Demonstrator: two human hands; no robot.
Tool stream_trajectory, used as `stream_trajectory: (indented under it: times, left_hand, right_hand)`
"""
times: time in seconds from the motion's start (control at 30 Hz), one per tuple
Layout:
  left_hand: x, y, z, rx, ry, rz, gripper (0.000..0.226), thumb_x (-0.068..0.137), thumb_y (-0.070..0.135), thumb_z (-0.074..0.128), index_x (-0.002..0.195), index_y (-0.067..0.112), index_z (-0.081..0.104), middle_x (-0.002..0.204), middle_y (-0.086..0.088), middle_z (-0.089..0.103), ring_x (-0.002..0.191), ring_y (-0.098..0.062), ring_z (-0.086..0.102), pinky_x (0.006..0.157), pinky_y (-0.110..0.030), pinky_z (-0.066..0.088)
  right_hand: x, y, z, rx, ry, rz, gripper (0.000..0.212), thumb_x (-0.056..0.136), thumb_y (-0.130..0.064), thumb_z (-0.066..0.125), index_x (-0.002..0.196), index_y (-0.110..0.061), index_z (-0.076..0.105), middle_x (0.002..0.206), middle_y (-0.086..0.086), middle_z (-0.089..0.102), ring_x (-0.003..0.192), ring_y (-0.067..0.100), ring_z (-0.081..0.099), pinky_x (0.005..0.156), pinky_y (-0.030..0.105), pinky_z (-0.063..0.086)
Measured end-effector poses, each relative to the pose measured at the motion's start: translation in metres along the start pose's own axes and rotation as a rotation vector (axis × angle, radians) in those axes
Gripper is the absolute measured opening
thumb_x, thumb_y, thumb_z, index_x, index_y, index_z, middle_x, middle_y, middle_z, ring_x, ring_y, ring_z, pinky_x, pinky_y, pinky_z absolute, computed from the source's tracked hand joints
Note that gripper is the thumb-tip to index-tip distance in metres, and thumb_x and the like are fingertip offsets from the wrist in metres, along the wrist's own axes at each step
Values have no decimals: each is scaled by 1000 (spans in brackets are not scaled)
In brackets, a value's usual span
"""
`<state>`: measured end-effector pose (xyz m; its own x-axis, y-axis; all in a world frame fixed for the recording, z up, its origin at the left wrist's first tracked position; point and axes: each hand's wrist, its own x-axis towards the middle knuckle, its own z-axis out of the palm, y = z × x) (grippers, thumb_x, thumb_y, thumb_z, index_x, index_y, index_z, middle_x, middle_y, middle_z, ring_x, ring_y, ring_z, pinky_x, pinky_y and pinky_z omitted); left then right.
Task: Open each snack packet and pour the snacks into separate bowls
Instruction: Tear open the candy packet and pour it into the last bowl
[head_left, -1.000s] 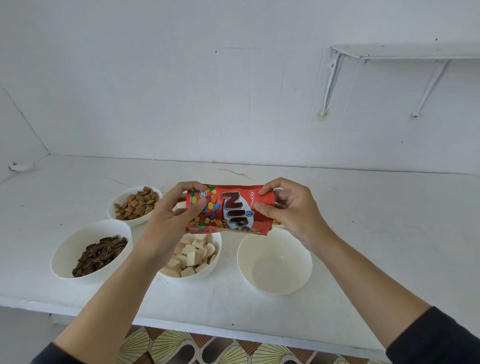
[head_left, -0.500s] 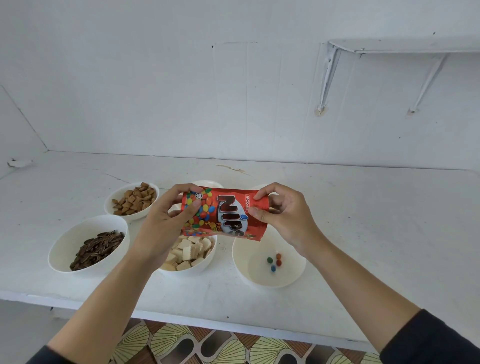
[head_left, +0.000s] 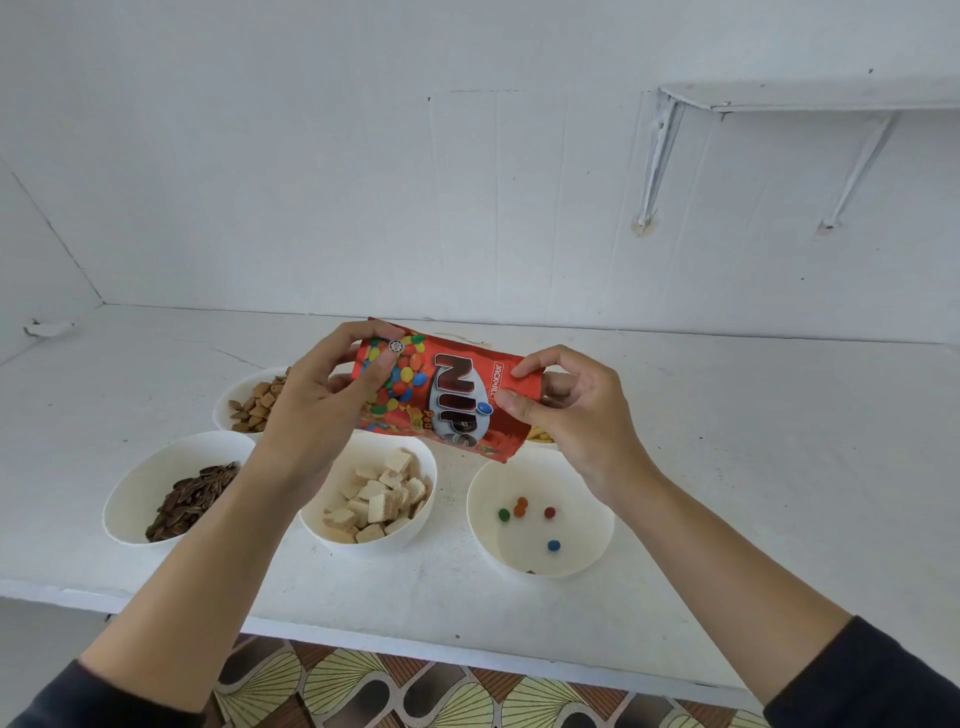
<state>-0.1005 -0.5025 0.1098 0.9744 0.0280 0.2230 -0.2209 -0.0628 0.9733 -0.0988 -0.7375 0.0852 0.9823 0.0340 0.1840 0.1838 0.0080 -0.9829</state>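
Both hands grip a red candy packet (head_left: 447, 400) in the air above the table (head_left: 753, 441). The left hand (head_left: 311, 415) pinches its upper end and the right hand (head_left: 576, 415) pinches its lower end. The packet tilts down over a white bowl (head_left: 475, 499) holding a few colored candies (head_left: 519, 509). A bowl of wafers (head_left: 432, 470) sits just beside it.

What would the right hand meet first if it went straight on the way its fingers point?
The right hand pinches the Nips packet, so that comes first; past it, probably the left hand gripping the other end, though depth is unclear.
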Motion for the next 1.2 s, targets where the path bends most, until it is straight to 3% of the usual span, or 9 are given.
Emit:
stream_trajectory:
  times: [0.37, 0.53, 0.67, 0.87, 1.03, 1.2]
  left_hand:
    - [-4, -8, 8, 20, -25, -11, 15, 100, 21, 56, 106, 27, 69, 94, 14, 72, 90, -15, 75, 86, -53, 60]
    - [-5, -11, 8, 26, -40, -37, 17, 96, 26, 59, 109, 25, 70, 102, 8, 72, 98, -21, 74, 88, -58, 58]
    - [-5, -12, 10, 35, -48, -41, 16, 97, 24, 57, 109, 25, 68, 97, 14, 73, 94, -14, 74, 86, -53, 61]
    - [2, -5, 9, 19, -28, -23, 16, 101, 20, 55, 107, 26, 68, 95, 14, 73, 94, -17, 75, 84, -52, 62]
    - [14, 16, 7, 26, -51, 37, 15, 100, 22, 56, 108, 27, 68, 95, 17, 72, 96, -17, 74, 77, -45, 64]
    - [24, 31, 8, 166, -34, 87, 17, 98, 36, 58, 111, 34, 68, 116, 6, 66, 109, -24, 69, 66, -33, 61]
  right_hand:
    - [-6, 17, -4, -10, -2, 53, 27, 79, -14, 84, 97, -8, 64, 93, 5, 79, 89, 21, 76, 73, 36, 62]
    - [-9, 24, -4, -25, -5, 76, 28, 79, -14, 84, 97, -8, 64, 93, 7, 79, 90, 21, 76, 74, 38, 62]
    - [-10, 26, -6, -30, -2, 84, 29, 78, -14, 84, 97, -7, 63, 94, 6, 79, 91, 22, 76, 76, 40, 62]
    - [-3, 12, -3, -35, 4, 52, 28, 79, -13, 84, 97, -8, 63, 92, 4, 79, 88, 18, 76, 68, 30, 61]
    - [4, -7, -1, 33, 27, 2, 25, 80, -9, 82, 96, -9, 63, 90, 5, 79, 86, 20, 77, 68, 34, 62]
    - [5, -11, -1, 54, 57, -5, 23, 83, -9, 80, 93, -11, 60, 94, 5, 79, 91, 20, 76, 73, 42, 64]
